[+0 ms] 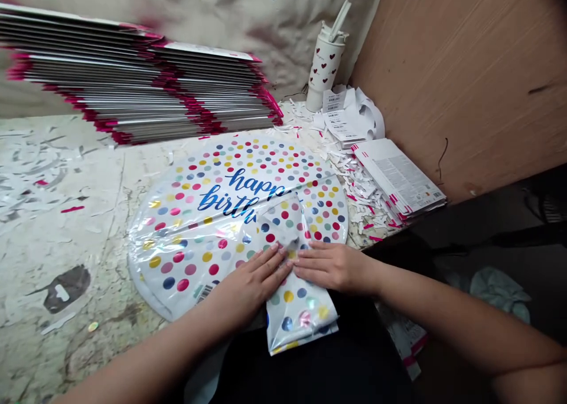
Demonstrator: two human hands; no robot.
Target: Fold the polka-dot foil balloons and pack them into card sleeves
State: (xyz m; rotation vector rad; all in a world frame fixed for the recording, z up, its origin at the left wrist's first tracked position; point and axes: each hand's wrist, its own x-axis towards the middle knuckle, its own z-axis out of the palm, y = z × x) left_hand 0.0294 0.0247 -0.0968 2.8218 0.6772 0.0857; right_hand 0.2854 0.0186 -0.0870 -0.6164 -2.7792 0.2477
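While pressing a folded, dotted foil piece (305,312) with left hand (252,283) and right hand (334,267), holding both palm down, fingers extended and almost together, tips meeting over the fold, with no pinch to be seen. Lies across the near edge of the round foil (177,238) lettered "happy birth…", near end jutting past the worktop (106,244) toward the lap. Looks slick and springy: could pop open if released too soon, crease askew if pressed unevenly, or slide off lapward. Could also drag the round foil along underneath. Left of the round foil, strewn paper scraps (35,168), likely to stick in a fold if brushed across. Beyond it, leftward, a long pink-edged stack of cards (172,91); beyond it, rightward, a heart-patterned tumbler (325,67) behind barcode labels (341,125). Right of it, a pile of printed cards (401,176).
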